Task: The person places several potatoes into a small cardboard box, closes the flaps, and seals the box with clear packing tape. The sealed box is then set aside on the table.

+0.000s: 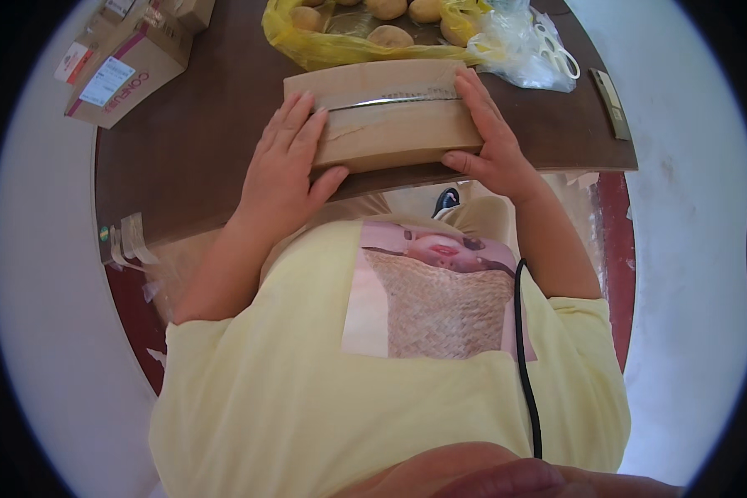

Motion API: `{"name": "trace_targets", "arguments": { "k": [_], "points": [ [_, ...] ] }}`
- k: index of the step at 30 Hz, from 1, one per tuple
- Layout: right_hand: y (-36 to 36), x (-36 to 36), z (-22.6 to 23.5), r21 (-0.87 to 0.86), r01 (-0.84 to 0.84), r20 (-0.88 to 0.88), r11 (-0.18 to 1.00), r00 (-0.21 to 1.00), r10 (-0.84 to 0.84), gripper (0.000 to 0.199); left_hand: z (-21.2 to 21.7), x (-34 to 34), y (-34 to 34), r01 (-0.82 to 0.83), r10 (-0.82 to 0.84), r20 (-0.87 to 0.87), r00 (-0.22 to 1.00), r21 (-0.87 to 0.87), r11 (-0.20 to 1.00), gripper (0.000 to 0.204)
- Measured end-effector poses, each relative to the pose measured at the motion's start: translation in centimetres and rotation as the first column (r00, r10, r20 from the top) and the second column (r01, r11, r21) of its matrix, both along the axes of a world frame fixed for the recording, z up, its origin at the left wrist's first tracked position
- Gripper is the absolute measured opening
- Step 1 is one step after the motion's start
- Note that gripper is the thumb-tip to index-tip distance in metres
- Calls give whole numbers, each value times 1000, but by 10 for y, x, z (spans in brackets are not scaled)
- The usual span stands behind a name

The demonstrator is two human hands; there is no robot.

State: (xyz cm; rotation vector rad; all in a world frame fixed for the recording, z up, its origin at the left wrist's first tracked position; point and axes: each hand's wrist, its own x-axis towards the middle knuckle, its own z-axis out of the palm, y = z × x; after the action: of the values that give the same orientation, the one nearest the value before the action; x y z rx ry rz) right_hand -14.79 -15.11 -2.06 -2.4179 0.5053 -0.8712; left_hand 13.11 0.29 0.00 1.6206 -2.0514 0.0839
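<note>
A closed brown cardboard box (394,133) lies at the table's near edge, tilted slightly, with a thin shiny line running along its top seam. My left hand (286,158) presses against its left end, fingers over the top and thumb along the near side. At the other end, my right hand (494,137) grips the right side, fingers along the end and thumb at the lower near corner. The box sits between both palms. Its underside and far side are hidden.
Beyond the box, a yellow plastic bag (324,51) holds several round tan potatoes (390,37). Next to it are clear plastic wrapping (510,50) and white-handled scissors (566,58). A narrow beige bar (609,104) lies far right. Cardboard boxes (153,62) stand far left on the brown table (166,174). Tape strips (131,238) hang off the near-left edge.
</note>
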Motion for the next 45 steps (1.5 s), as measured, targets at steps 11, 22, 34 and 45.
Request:
{"name": "trace_targets", "arguments": {
  "k": [11, 22, 34, 45],
  "points": [
    [9, -7, -26, -73, 285, -289, 956, 911, -294, 102, -19, 3, -10, -48, 202, -690, 696, 236, 971, 65],
    [27, -14, 48, 91, 178, 63, 980, 981, -184, 96, -25, -20, -10, 193, 104, -973, -205, 64, 979, 61],
    [48, 27, 104, -259, 112, 138, 959, 987, -78, 95, 90, -9, -31, 397, -461, -115, 880, -356, 846, 66],
    [46, 40, 103, -369, 100, 160, 924, 986, -43, 97, 136, 7, -56, 576, -504, 348, 791, -141, 806, 72]
  ]
}}
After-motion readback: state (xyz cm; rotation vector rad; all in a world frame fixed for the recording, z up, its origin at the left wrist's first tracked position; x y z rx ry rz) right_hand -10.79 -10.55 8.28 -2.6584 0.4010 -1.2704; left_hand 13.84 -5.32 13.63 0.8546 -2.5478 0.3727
